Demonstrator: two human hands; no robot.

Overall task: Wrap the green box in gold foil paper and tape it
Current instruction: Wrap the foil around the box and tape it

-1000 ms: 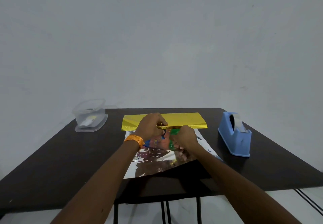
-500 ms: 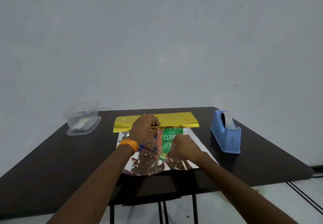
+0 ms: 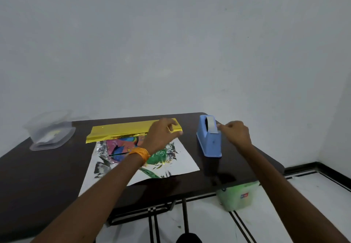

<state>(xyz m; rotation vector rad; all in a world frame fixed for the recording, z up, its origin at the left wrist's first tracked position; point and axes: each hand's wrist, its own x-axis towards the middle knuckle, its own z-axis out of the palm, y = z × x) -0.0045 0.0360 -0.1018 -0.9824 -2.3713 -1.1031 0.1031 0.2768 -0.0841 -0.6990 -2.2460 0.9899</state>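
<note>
The dark counter [image 3: 47, 176] carries everything. Spread across its middle is the gold foil paper [image 3: 187, 160], silver side up, with only its far edge turned over to show a band of gold. The sheet lies mostly flat and open. I see none of it wrapped round anything and no tape on it. A clear plastic tub [image 3: 50, 134] sits at the counter's far left corner, well apart from the work.

The green box [image 3: 158, 156] lies on the sheet near its middle, partly under the left wrist. The foil mirrors it so busily, along with pink and blue patches beside it, that I can't make out its edges or which way it faces. By my reckoning the wrapping has barely begun. The box is placed and one edge is folded, but the long sides, both ends and all the taping are left.

Near the sheet's right edge stands the blue tape dispenser [image 3: 209, 140]. The right hand [image 3: 236, 133] is at its front, fingers curled. Its grip pinches what looks like the free end of the tape [image 3: 209, 122] at the cutter, and no strip is torn off yet. The left hand [image 3: 163, 131] hovers over the right end of the gold band, fingers loosely curled, its grip holding nothing. An orange band [image 3: 140, 152] circles that wrist.
</note>
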